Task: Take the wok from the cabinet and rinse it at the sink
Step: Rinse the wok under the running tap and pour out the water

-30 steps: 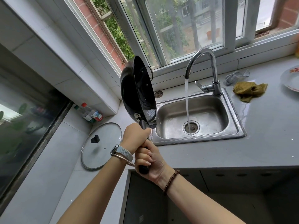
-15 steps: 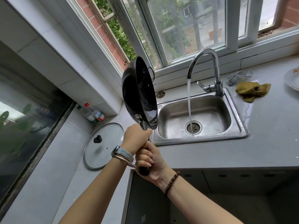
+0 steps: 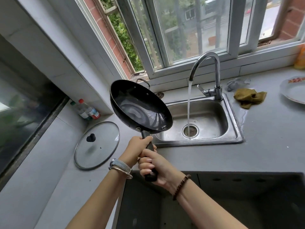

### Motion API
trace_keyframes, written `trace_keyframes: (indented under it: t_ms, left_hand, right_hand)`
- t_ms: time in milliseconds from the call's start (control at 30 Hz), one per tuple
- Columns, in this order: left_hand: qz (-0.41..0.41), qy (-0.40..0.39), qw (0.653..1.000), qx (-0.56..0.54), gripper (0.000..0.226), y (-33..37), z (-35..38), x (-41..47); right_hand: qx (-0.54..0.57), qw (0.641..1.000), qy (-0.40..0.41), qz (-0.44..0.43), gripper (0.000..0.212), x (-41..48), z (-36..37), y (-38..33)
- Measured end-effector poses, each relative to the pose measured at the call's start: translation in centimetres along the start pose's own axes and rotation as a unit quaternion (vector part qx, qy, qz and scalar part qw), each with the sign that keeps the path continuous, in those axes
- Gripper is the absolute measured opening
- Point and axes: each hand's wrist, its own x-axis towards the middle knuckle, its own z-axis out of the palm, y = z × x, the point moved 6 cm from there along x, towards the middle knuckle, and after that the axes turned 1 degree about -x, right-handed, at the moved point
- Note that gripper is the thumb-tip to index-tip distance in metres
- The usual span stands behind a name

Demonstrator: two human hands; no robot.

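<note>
The black wok point(image 3: 140, 108) hangs in the air over the left edge of the steel sink point(image 3: 231, 116), tilted with its wet inside facing me and to the right. Both hands grip its dark long handle: my left hand point(image 3: 137, 148) higher up near the bowl, my right hand point(image 3: 154, 169) lower at the handle's end. The chrome tap point(image 3: 212, 71) runs a stream of water straight into the drain point(image 3: 190, 131), to the right of the wok. The stream does not touch the wok.
A glass lid point(image 3: 97, 145) lies flat on the counter left of the sink. Two bottles point(image 3: 87, 109) stand in the corner behind it. A yellow-green cloth point(image 3: 249, 98) and a plate point(image 3: 293, 91) lie on the counter to the right. A dark open cabinet point(image 3: 214, 204) is below.
The wok has turned from nearly edge-on and upright to a lower tilt that shows its inside. Both hands kept their grip on the handle.
</note>
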Motion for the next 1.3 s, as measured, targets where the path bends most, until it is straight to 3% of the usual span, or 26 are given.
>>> trace_keyframes:
  t_ms: [200,533,1300]
  left_hand:
    - [-0.055,-0.047,0.985,-0.158,0.027,-3.7,1.3,0.4]
    - [-0.081,-0.064,0.976,-0.19,0.026,-8.6,1.9,1.0]
    - [-0.097,-0.082,0.959,-0.253,0.026,-10.6,3.7,4.9]
  right_hand:
    - [-0.125,0.99,0.071,0.0,0.032,0.3,-2.2,1.0]
    - [-0.21,0.967,0.14,0.025,0.022,1.3,-5.0,3.7]
    - [-0.284,0.943,0.172,0.018,0.016,4.4,-7.8,2.3]
